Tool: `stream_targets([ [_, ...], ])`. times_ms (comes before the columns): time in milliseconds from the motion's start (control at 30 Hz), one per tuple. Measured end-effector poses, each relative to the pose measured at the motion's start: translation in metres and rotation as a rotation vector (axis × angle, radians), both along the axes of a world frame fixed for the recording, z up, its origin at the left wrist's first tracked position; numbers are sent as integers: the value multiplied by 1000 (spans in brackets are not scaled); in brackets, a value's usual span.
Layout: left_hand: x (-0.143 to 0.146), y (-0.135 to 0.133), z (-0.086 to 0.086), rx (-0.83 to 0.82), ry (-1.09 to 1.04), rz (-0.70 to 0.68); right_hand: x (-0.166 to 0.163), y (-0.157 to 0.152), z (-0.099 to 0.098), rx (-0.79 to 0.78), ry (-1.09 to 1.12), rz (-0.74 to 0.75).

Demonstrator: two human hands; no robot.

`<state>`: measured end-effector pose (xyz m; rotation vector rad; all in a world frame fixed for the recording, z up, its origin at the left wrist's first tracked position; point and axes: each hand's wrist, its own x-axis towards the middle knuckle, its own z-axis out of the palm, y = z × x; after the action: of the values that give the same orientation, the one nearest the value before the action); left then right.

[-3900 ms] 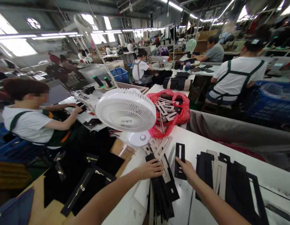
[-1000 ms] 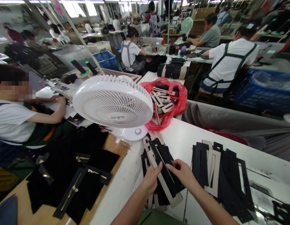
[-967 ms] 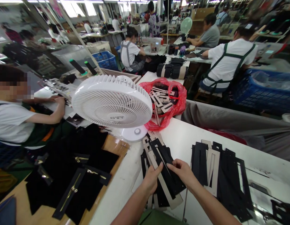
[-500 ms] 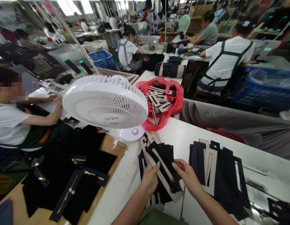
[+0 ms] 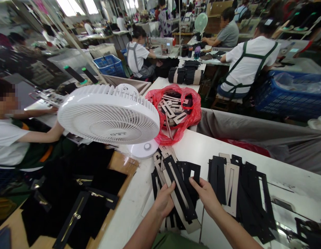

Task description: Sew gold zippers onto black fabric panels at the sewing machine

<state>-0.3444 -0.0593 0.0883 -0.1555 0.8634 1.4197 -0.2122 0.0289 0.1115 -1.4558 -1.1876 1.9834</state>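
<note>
My left hand (image 5: 165,200) is closed around overlapping black and beige slotted strips, with a black strip (image 5: 188,209) uppermost and a beige one beneath. Between the thumb and fingers of my right hand (image 5: 207,196) is a black slotted piece (image 5: 196,168), fanned out to the right and partly behind the left hand's strips. Under and behind both hands lies a loose pile of beige and black strips (image 5: 157,159). To the right, another spread of black strips (image 5: 216,180), with a beige one among them, rests on the white table (image 5: 202,145).
A white fan (image 5: 110,117) stands left of my hands. Behind the pile is a red plastic bag (image 5: 193,116) full of strips. Black panels with zippers (image 5: 98,197) lie on a brown board at left. Sewing-machine parts (image 5: 309,228) are at lower right. A co-worker (image 5: 9,138) sits at left.
The held strips have spread apart: the black piece in my right hand now fans out to the right of the strip in my left. The view has shifted slightly.
</note>
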Motion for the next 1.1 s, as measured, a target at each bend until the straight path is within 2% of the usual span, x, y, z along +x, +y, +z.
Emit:
stream_targets([
  [167,0,-3,-9,-17,-40,26,5,3,-4,16,-47,-43],
  [367,-2,-6,-17,-29,-92,40,0,-1,8,-12,5,-42],
  [600,-3,-12,-16,-26,-125,50,4,0,9,12,64,-84],
  [900,-2,-14,-15,8,-153,44,16,2,15,-82,99,-81],
  [1000,-2,-13,-13,21,-157,33,19,4,14,-16,50,-86],
  [1100,-1,-11,-12,16,-153,45,22,7,10,186,-125,-9],
])
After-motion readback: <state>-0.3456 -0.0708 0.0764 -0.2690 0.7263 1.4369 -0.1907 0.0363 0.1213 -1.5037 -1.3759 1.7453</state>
